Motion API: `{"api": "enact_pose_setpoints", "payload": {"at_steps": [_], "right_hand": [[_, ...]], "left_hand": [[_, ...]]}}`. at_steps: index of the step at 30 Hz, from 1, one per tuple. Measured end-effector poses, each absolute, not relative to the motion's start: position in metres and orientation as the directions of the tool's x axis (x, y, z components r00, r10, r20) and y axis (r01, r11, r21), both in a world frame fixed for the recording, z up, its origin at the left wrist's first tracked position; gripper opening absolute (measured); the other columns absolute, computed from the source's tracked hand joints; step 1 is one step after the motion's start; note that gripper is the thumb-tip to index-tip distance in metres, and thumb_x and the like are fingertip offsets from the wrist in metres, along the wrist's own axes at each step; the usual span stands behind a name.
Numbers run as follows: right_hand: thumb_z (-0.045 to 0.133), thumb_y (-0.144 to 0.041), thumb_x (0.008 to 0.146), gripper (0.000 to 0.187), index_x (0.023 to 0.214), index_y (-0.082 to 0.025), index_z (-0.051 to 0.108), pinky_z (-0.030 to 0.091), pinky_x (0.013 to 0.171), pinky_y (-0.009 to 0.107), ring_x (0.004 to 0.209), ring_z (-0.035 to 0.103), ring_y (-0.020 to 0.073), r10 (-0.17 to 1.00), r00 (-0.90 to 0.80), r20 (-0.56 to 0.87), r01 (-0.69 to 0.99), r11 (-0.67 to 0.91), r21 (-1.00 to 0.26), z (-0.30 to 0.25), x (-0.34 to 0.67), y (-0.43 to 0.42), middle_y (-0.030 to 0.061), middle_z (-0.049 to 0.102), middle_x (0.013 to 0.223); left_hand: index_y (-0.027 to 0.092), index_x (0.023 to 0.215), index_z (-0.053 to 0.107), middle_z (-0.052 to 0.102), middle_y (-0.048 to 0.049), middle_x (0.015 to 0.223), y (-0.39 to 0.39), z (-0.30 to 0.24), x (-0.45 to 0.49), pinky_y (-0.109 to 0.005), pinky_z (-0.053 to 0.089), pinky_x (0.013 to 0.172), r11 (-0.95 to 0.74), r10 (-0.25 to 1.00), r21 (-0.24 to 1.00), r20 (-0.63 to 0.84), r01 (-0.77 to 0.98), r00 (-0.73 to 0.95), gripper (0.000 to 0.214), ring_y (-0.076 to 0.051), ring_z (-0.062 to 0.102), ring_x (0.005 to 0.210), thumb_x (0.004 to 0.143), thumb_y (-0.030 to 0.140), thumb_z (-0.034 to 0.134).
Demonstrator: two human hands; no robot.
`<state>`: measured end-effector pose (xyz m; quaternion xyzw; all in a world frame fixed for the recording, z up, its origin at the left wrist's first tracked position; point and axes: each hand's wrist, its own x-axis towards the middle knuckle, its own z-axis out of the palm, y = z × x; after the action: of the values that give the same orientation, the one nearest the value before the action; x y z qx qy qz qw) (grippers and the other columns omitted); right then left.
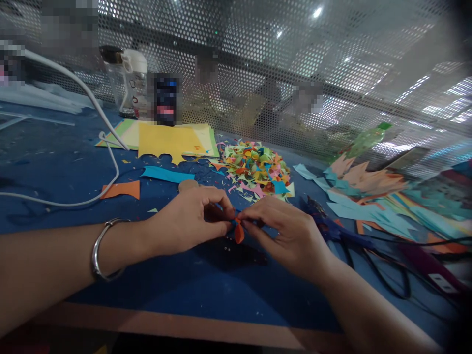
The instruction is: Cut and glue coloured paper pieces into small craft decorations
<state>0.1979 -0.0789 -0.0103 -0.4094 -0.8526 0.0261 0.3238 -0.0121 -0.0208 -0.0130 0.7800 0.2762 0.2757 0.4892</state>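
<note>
Above the middle of the blue table, my left hand [184,219] and my right hand [285,231] meet, fingertips nearly touching. Between them is a small orange paper petal [239,233], curled, with a bit of blue showing at its upper left. The thumb and forefinger of each hand are pinched closed on this little paper piece. Its upper part is hidden by the fingertips. A dark object with shiny dots [239,253] lies on the table just below the hands; its kind is unclear. Behind my left hand a round tan piece [188,185] is partly covered.
Behind the hands rises a heap of colourful paper scraps [258,164]. Yellow paper [165,142], a blue strip [167,174] and an orange piece [127,189] lie left, near a white cable [84,81]. What looks like a glue gun [335,228] and cut paper [368,179] are at right.
</note>
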Motion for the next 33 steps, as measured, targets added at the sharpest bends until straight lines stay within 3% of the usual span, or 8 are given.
{"api": "enact_pose_setpoints", "payload": {"at_steps": [7, 16, 21, 26, 33], "right_hand": [[0.058, -0.011, 0.091, 0.012, 0.095, -0.018, 0.067, 0.052, 0.075, 0.030, 0.079, 0.066, 0.0157, 0.701, -0.449, 0.554, 0.682, 0.669, -0.294, -0.010, 0.197, -0.079, 0.0045, 0.070, 0.084], [0.056, -0.014, 0.092, 0.013, 0.095, -0.020, 0.067, 0.054, 0.071, 0.031, 0.078, 0.067, 0.0170, 0.694, -0.439, 0.570, 0.673, 0.675, -0.304, -0.011, 0.196, -0.080, 0.0056, 0.071, 0.084], [0.056, -0.016, 0.093, 0.017, 0.103, -0.021, 0.068, 0.055, 0.078, 0.033, 0.083, 0.069, 0.0183, 0.721, -0.404, 0.563, 0.715, 0.633, -0.298, -0.006, 0.201, -0.081, 0.0059, 0.073, 0.090], [0.054, -0.021, 0.094, 0.016, 0.101, -0.022, 0.069, 0.054, 0.079, 0.035, 0.087, 0.069, 0.0205, 0.806, -0.312, 0.502, 0.839, 0.482, -0.251, 0.004, 0.237, -0.088, 0.0060, 0.073, 0.093], [0.058, -0.027, 0.091, 0.014, 0.102, -0.024, 0.065, 0.054, 0.079, 0.042, 0.085, 0.071, 0.0276, 0.931, -0.056, 0.361, 0.996, 0.075, -0.038, 0.006, 0.336, -0.118, 0.0100, 0.072, 0.095]], "left_hand": [[0.019, 0.080, 0.056, 0.066, 0.0007, 0.071, -0.020, -0.014, -0.012, -0.031, 0.055, 0.073, -0.231, 0.740, 0.962, 0.078, 0.143, 0.668, 0.013, -0.016, 0.068, 0.076, 0.074, 0.021, 0.068], [0.017, 0.076, 0.062, 0.066, -0.0008, 0.074, -0.019, -0.011, -0.010, -0.027, 0.052, 0.067, -0.230, 0.726, 0.960, 0.060, 0.159, 0.685, 0.008, -0.014, 0.063, 0.070, 0.074, 0.024, 0.066], [0.018, 0.076, 0.058, 0.069, -0.0014, 0.078, -0.016, -0.009, -0.012, -0.027, 0.052, 0.068, -0.246, 0.770, 0.957, 0.096, 0.155, 0.631, 0.009, -0.013, 0.065, 0.072, 0.076, 0.024, 0.064], [0.018, 0.082, 0.056, 0.073, -0.0052, 0.088, -0.009, -0.004, -0.018, -0.030, 0.055, 0.075, -0.196, 0.820, 0.977, 0.115, 0.086, 0.561, 0.013, -0.014, 0.067, 0.077, 0.079, 0.026, 0.066], [0.018, 0.076, 0.056, 0.073, -0.0083, 0.096, -0.007, -0.006, -0.018, -0.034, 0.056, 0.080, -0.091, 0.850, 0.995, 0.058, 0.038, 0.524, 0.015, -0.017, 0.069, 0.087, 0.075, 0.023, 0.070]]}}
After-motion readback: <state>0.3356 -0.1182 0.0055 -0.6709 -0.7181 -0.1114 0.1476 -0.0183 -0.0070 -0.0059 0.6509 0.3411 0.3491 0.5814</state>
